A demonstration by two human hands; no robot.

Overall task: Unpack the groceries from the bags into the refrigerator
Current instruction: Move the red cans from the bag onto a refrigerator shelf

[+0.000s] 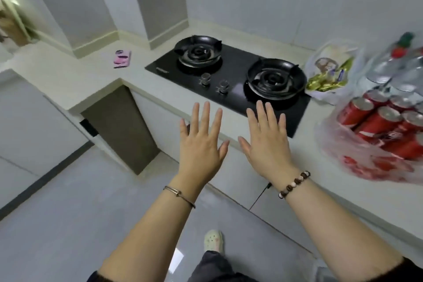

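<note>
My left hand [200, 144] and my right hand [265, 142] are held out flat side by side, palms down and fingers spread, in front of the counter edge; neither holds anything. On the counter at the right lies a clear plastic bag of red soda cans [377, 128]. Behind it stand clear water bottles [398, 66] with red and green caps. Farther back, beside the stove, sits another clear bag of gold-wrapped snacks [329, 73]. No refrigerator is in view.
A black two-burner gas stove [231, 75] is set in the pale L-shaped counter [96, 84], just beyond my fingertips. A pink phone [122, 59] lies on the counter to the left. Below is grey tiled floor [68, 224] and my foot in a pale clog [213, 241].
</note>
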